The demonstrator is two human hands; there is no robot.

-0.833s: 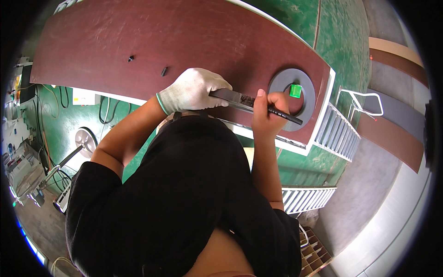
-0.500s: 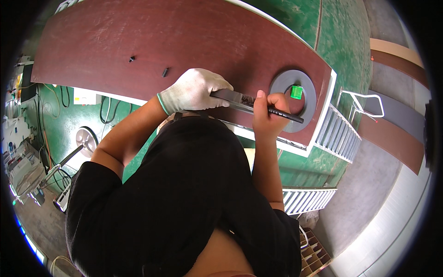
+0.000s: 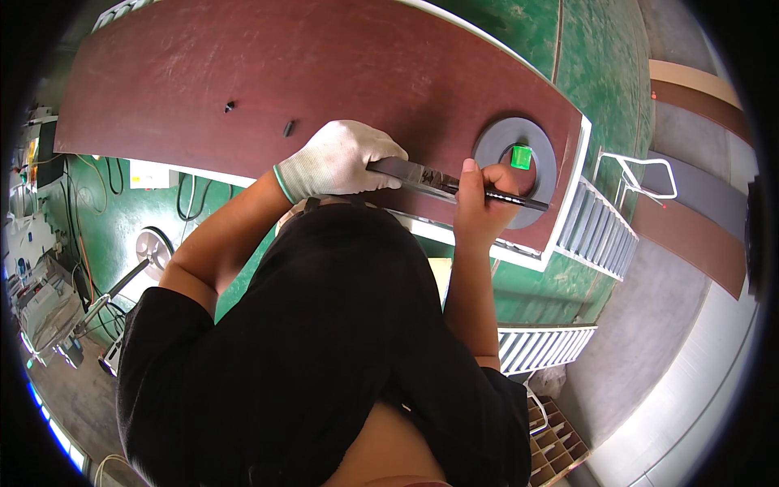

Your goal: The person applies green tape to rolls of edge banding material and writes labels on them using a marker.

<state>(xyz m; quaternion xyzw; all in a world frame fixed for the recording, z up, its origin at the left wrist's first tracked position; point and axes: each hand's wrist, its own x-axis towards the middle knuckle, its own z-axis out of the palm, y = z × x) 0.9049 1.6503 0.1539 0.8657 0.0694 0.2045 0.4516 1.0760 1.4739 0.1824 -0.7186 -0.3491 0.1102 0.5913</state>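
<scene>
My left hand (image 3: 345, 158), in a white knit glove, is closed on one end of a flat grey strip (image 3: 414, 175) with a shiny face and dark marks. The strip slants across the front edge of the brown table. My bare right hand (image 3: 483, 199) is closed round a black pen (image 3: 519, 198), thumb on top, at the strip's right end. The pen's rear sticks out to the right over a grey ring (image 3: 493, 144); its tip is hard to make out. Inside the ring lies a bright green block (image 3: 521, 157).
Two small black pieces (image 3: 289, 127) lie on the brown tabletop (image 3: 243, 57), left of my gloved hand. White slatted racks (image 3: 596, 227) stand beyond the table's right end. At the left are a round stool-like base (image 3: 152, 247), cables and equipment on the green floor.
My right hand with the pen has shifted slightly to the right along the strip. My left hand keeps its hold in nearly the same spot.
</scene>
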